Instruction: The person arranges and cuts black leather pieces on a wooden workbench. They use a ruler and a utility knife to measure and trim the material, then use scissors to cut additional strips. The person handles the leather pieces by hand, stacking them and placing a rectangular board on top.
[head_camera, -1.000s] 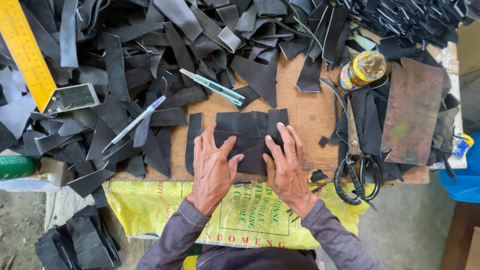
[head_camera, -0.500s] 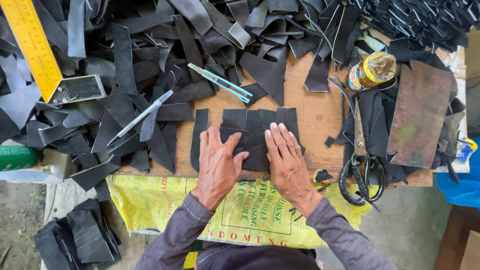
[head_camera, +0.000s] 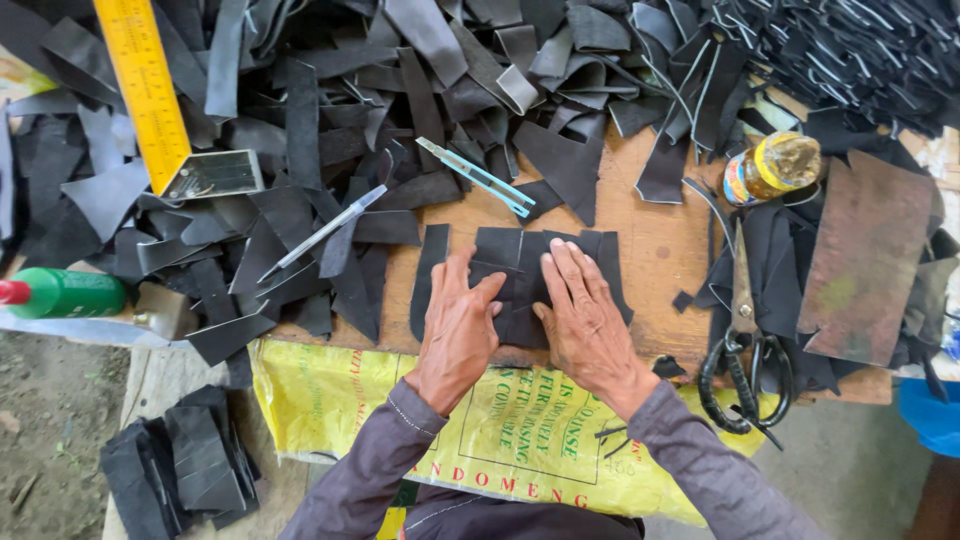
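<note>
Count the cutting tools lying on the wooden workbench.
3. A teal-handled utility knife lies above the hands, a slim silver blade knife lies to their left, and black-handled scissors lie to their right. Others may be buried under the black scraps.

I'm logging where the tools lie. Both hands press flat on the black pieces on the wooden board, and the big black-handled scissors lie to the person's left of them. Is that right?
Not quite. The left hand and right hand do press flat on the black pieces on the wooden board, but the head view shows the black-handled scissors to the person's right, not the left.
</note>
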